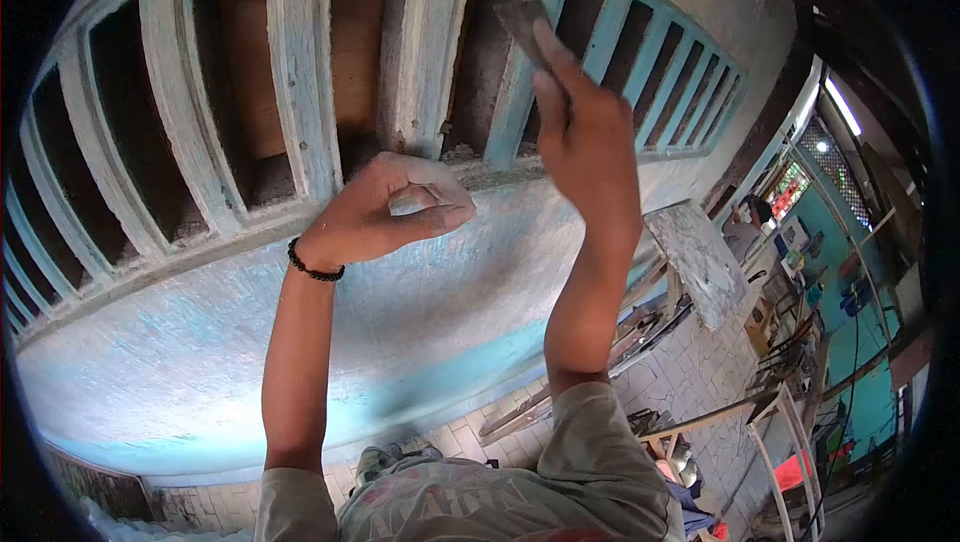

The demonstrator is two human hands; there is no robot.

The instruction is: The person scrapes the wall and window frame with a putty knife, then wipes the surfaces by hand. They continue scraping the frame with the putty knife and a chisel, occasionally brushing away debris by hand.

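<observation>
Near the top of the frame, right of center, my right hand (590, 137) grips a dark, flat tool (525, 27), blurred, in front of a blue bar (515, 107). At the middle, my left hand (375, 210) curls by the ledge (275, 212), thumb and fingers rounded; I cannot tell whether it pinches anything.

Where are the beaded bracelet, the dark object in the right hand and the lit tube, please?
Beaded bracelet (302, 268): head view, middle of visible beads.
Dark object (520, 27): head view, exposed outer end.
Lit tube (843, 107): head view, middle of its length.
</observation>
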